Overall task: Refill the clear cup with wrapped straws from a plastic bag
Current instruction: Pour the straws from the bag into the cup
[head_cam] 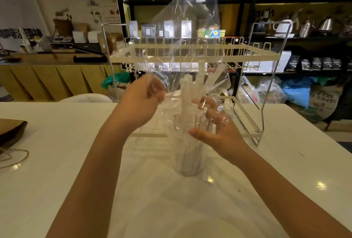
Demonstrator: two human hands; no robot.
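From the head view I see my left hand [144, 98] pinching the plastic bag [182, 34] just above the clear cup [190, 157], which stands on the table [76, 161]. My right hand [215, 123], its grip released and fingers spread, touches the bag beside the wrapped straws [192, 93] rising upright out of the cup.

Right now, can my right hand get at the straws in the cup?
Probably not directly. The plastic bag is draped over the straws and the cup, and the right hand touches them only through the film. The left hand grips the bag.
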